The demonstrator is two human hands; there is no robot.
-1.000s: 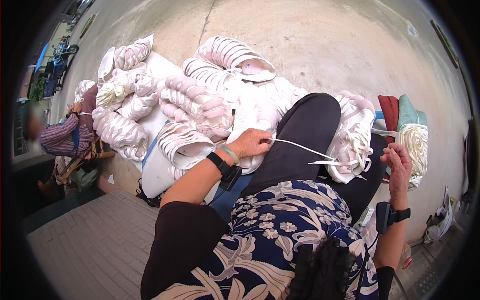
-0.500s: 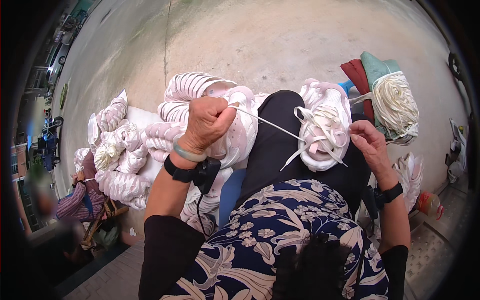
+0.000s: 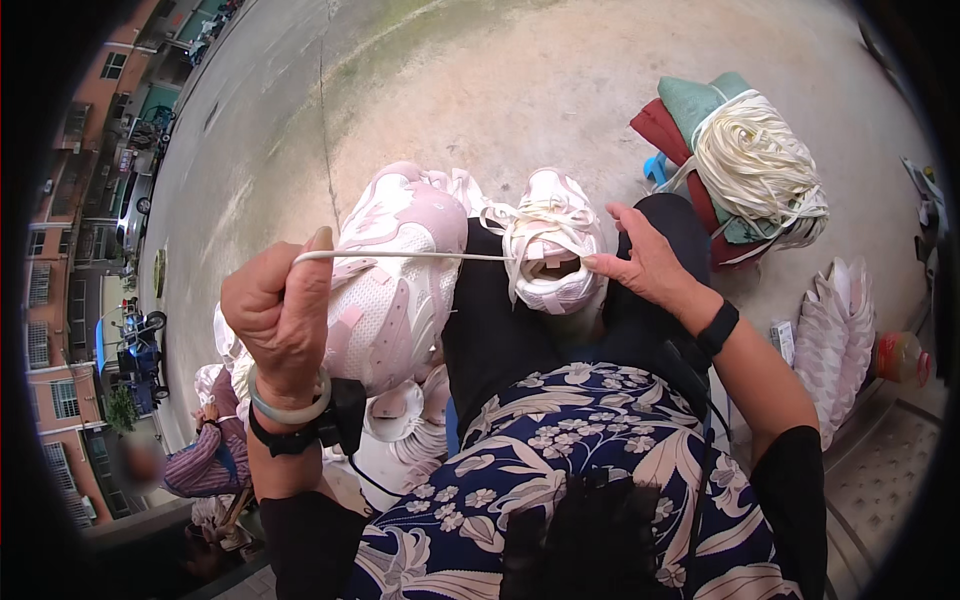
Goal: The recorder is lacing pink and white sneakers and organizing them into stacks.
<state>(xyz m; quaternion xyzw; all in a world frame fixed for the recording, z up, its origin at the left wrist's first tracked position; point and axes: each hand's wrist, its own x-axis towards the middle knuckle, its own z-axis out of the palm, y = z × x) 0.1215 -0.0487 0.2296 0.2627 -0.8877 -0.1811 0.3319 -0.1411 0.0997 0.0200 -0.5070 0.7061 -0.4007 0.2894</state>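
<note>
A white and pale pink sneaker (image 3: pixel 555 225) sits between my black-trousered knees, toe pointing away and opening toward me. From its left side a white shoelace (image 3: pixel 420 256) runs taut to my left hand (image 3: pixel 285 320), closed in a pinch on the lace between thumb and bent fingers. My right hand (image 3: pixel 655 262) is beside the shoe's right side, thumb at the collar edge and fingers stretched apart. More pink and white sneakers (image 3: pixel 395 290) are stacked to the left, partly behind my left hand. Loose laces cross over the sneaker's tongue.
A bundle of cream laces (image 3: pixel 755 150) lies on green and dark red cloth at the right. Below it are nested pink and white shoe pieces (image 3: pixel 835 340) and a plastic bottle (image 3: pixel 900 358). Another person (image 3: pixel 210 455) sits at far left. Concrete ground (image 3: pixel 480 90) stretches ahead.
My left hand has drawn the lace out to the left, and it now runs nearly level. My right hand has come to the shoe's collar. The view has shifted too.
</note>
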